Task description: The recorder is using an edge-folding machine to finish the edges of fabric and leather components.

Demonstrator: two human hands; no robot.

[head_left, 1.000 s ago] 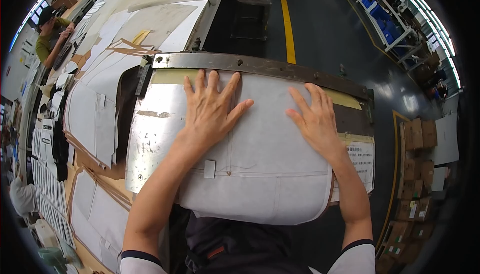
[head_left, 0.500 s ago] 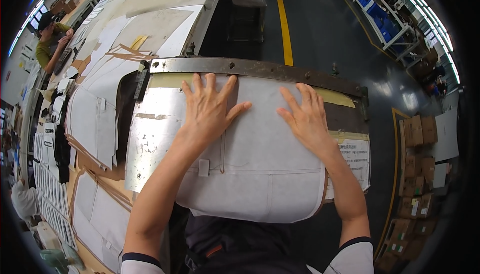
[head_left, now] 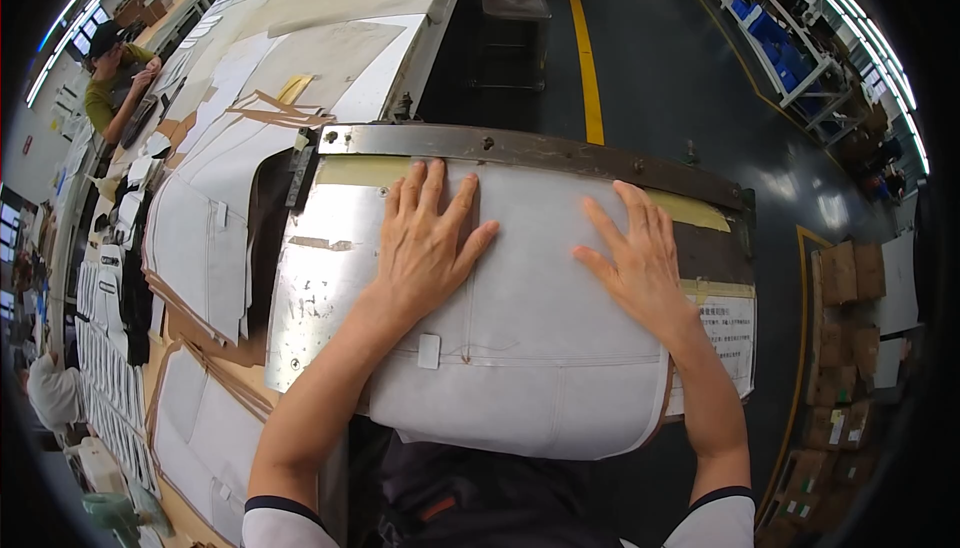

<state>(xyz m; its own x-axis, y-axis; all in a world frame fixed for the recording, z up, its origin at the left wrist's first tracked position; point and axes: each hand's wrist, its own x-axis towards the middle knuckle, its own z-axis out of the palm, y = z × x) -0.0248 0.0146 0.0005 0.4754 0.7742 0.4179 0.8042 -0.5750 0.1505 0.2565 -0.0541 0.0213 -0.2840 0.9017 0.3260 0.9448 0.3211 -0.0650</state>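
Note:
A pale grey-white stitched panel (head_left: 545,298), seemingly sheet material or leather, lies over a worktop in front of me, its rounded near edge hanging toward my body. A small white tab (head_left: 429,351) sits on it at the left, by a stitched seam. My left hand (head_left: 430,248) rests on the panel's left part with fingers spread, their tips just short of a long metal bar (head_left: 540,150). On the panel's right part lies my right hand (head_left: 640,258), open, fingers stretched away from me. The panel's far edge meets the bar; whether it passes underneath cannot be made out.
A shiny metal plate (head_left: 315,293) shows left of the panel, and a printed sheet (head_left: 728,338) at the right. More stitched panels (head_left: 200,238) lie stacked on the left table. A person (head_left: 115,88) works beyond it. Cardboard boxes (head_left: 850,348) stand at right.
The whole view has shifted slightly, so everything appears lower and to the right. Both hands stay flat on the panel; my left thumb has drawn a little leftward across it.

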